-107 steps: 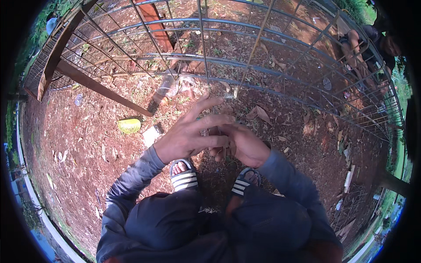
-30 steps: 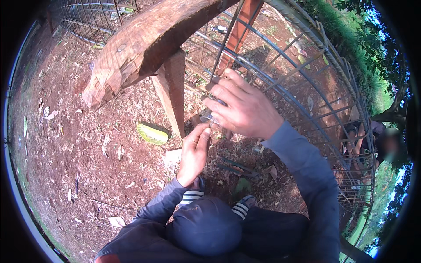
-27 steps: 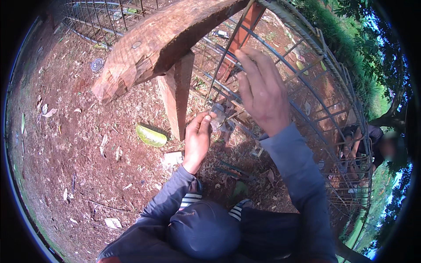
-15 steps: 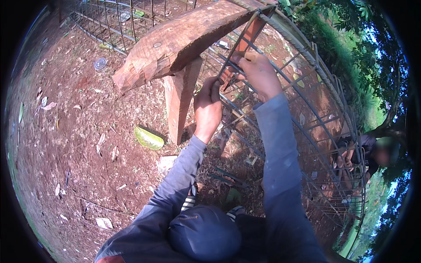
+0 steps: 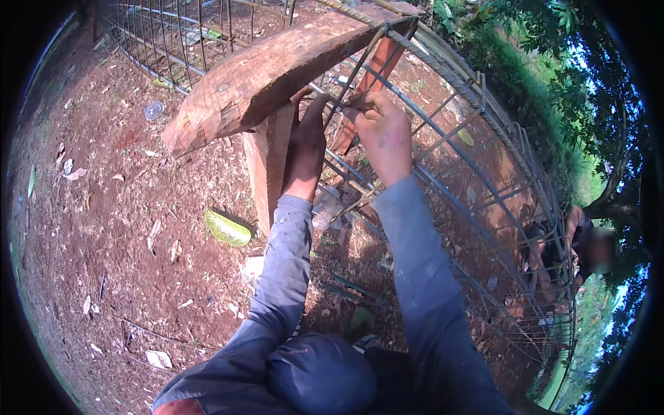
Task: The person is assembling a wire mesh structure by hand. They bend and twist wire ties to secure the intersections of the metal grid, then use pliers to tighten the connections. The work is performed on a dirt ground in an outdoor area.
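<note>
A steel rebar cage (image 5: 443,136) of long bars and crossing stirrups passes under and beside a rough wooden beam (image 5: 277,66). My left hand (image 5: 306,149) reaches up in shadow beside the beam's wooden leg (image 5: 266,162). Its bent fingers close at a stirrup bar (image 5: 354,72), and their tips are partly hidden. On the other side of that bar, my right hand (image 5: 384,138) makes a pinch, thumb and fingers drawn together. Whatever small thing sits between the fingertips of either hand is too dark to make out. Both hands nearly meet at the bar.
Another rebar cage (image 5: 169,45) lies at the far left. A person (image 5: 581,242) is beside the cage's right end. On the reddish ground lie a large yellow-green leaf (image 5: 228,228), a clear plastic lid (image 5: 154,111) and a bent thin rod (image 5: 124,339).
My left hand has turned and slid in closer under the beam. My right hand has shifted a little left and down, its fingers drawn into a tighter pinch. The view has shifted slightly.
</note>
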Demonstrator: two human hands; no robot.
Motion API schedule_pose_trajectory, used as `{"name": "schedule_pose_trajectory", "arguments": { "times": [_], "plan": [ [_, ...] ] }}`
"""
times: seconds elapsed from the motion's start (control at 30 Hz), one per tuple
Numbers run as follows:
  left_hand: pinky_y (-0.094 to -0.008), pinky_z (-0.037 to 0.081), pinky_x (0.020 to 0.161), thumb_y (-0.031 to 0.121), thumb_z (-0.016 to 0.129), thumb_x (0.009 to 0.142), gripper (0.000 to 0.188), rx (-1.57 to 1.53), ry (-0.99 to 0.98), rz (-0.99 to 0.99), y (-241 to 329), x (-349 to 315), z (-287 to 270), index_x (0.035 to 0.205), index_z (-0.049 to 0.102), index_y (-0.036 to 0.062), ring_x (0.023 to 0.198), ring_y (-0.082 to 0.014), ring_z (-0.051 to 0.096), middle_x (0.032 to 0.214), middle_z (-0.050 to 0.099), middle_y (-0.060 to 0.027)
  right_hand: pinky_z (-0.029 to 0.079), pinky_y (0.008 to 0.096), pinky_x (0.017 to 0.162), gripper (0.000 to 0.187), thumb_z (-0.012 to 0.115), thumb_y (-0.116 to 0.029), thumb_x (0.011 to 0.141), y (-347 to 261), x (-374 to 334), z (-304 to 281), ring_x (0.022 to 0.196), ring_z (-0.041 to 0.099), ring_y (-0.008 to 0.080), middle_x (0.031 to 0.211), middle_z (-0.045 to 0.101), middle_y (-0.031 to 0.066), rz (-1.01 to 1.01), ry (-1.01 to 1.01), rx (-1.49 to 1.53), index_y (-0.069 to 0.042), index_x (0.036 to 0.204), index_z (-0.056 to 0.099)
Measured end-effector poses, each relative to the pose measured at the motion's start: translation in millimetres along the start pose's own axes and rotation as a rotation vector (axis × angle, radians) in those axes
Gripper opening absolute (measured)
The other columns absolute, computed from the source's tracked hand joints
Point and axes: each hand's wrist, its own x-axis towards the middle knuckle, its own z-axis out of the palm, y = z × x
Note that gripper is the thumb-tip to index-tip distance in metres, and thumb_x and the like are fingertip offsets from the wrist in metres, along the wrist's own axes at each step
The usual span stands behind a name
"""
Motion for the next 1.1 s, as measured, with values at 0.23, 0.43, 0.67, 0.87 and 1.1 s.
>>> {"name": "schedule_pose_trajectory", "arguments": {
  "times": [0.23,0.43,0.67,0.87,1.1],
  "plan": [
    [-0.0411,0.042,0.104,0.0,0.069,0.079,0.025,-0.189,-0.019,-0.077,-1.9,4.3,7.5,0.097,0.077,0.0154,0.123,-0.028,0.053,0.115,0.063,-0.003,0.051,0.0432,0.073,0.029,0.08,-0.02,0.077,-17.9,-2.8,13.3,0.081,0.069,0.0335,0.087,0.072,0.0145,0.027,0.098,-0.152,-0.002,0.094,0.064],
    [-0.0407,0.043,0.105,-0.003,0.067,0.079,0.027,-0.371,-0.038,0.001,-12.3,14.8,18.1,0.101,0.076,0.0087,0.123,-0.0283,0.058,0.128,0.063,-0.0106,0.051,0.0446,0.071,0.022,0.077,-0.016,0.079,-19.0,-7.9,16.1,0.08,0.068,0.0357,0.085,0.071,0.0146,-0.047,0.125,-0.173,-0.003,0.091,0.063],
    [-0.0581,0.022,0.115,0.006,0.061,0.092,0.021,-0.361,-0.277,0.009,-24.6,21.7,28.0,0.114,0.064,0.0073,0.11,-0.0252,0.066,0.113,0.07,-0.0055,0.049,0.0464,0.069,0.018,0.074,-0.014,0.082,-21.9,-11.7,11.8,0.078,0.067,0.0374,0.083,0.069,0.0151,-0.193,0.138,-0.203,-0.003,0.089,0.061],
    [-0.0568,0.018,0.116,0.011,0.054,0.097,0.017,-0.308,-0.256,-0.057,-22.0,23.2,33.0,0.113,0.056,0.0067,0.095,-0.0292,0.065,0.091,0.069,-0.0095,0.048,0.0483,0.069,0.018,0.072,-0.016,0.085,-23.6,-10.0,9.5,0.078,0.065,0.0396,0.083,0.069,0.0171,-0.181,0.097,-0.246,-0.003,0.089,0.06],
    [-0.0458,0.041,0.107,0.001,0.051,0.095,0.027,-0.355,0.024,-0.09,-6.6,-3.2,19.9,0.121,0.052,0.0064,0.107,-0.0308,0.064,0.111,0.069,-0.0131,0.048,0.0496,0.069,0.018,0.071,-0.015,0.086,-20.0,-5.1,4.8,0.082,0.066,0.0414,0.084,0.069,0.0186,-0.13,0.01,-0.248,-0.003,0.092,0.059]
  ]
}}
